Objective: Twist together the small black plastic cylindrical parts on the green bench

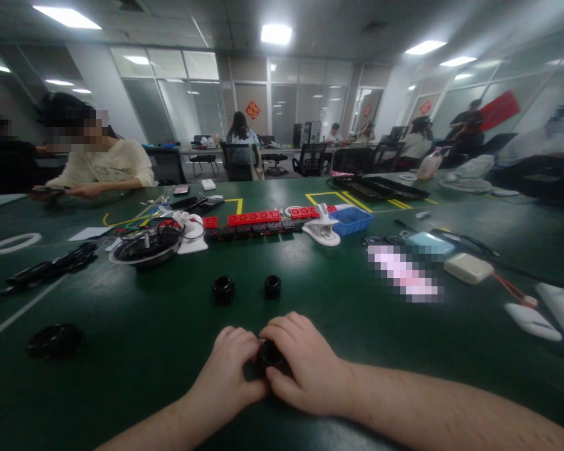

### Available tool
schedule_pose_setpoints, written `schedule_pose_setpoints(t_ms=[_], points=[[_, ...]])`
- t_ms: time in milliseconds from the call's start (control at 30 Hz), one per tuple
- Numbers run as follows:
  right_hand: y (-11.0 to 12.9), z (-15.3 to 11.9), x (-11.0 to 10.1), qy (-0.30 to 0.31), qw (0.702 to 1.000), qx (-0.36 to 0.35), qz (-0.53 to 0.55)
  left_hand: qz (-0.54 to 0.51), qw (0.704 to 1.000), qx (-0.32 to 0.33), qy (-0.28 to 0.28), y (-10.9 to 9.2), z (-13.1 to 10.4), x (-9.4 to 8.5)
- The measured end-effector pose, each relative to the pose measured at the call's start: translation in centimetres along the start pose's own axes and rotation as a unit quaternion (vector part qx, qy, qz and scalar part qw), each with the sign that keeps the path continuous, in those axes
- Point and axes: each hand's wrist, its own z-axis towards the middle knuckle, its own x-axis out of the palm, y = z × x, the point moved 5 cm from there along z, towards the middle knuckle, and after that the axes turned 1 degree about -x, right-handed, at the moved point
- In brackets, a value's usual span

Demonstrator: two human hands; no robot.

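Note:
In front of me on the green table, my right hand (303, 363) is closed around a black ring-shaped coil (271, 354), fingers over its top and thumb at the near side. My left hand (235, 366) curls against the coil's left side, its fingertips meeting those of my right hand. Much of the coil is hidden by the fingers, so its exact kind cannot be made out. Just beyond my hands sit two similar black coils, one on the left (223, 289) and a smaller one on the right (272, 286). A wider black coil (55, 341) lies far left.
A metal bowl (117, 255) of dark parts, white clips (323, 233), red and black strips (254, 218) and a blue basket (364, 223) line the table's middle. Phones, a beige case (469, 268) and cables lie right. A person (108, 160) sits across at left.

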Motion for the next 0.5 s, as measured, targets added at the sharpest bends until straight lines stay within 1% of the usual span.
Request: schedule_pose_setpoints(t_ms=[67, 133, 333, 500], points=[[-0.16, -0.07, -0.09, -0.014, 1.0, 0.024, -0.01, -0.002, 1.0, 0.005, 0.002, -0.08, 0.0, -0.01], [-0.22, -0.11, 0.05, -0.008, 0.999, 0.032, -0.021, 0.002, 1.0, 0.003, 0.001, -0.11, 0.01, -0.01], [-0.24, -0.14, 0.18, 0.0, 0.999, 0.02, -0.041, 0.021, 1.0, -0.002, -0.005, 0.07, 0.11, 0.18], [0.08, -0.26, -0.1, 0.0, 0.998, 0.024, -0.065, 0.042, 0.999, 0.006, -0.026, 0.12, 0.0, 0.19]])
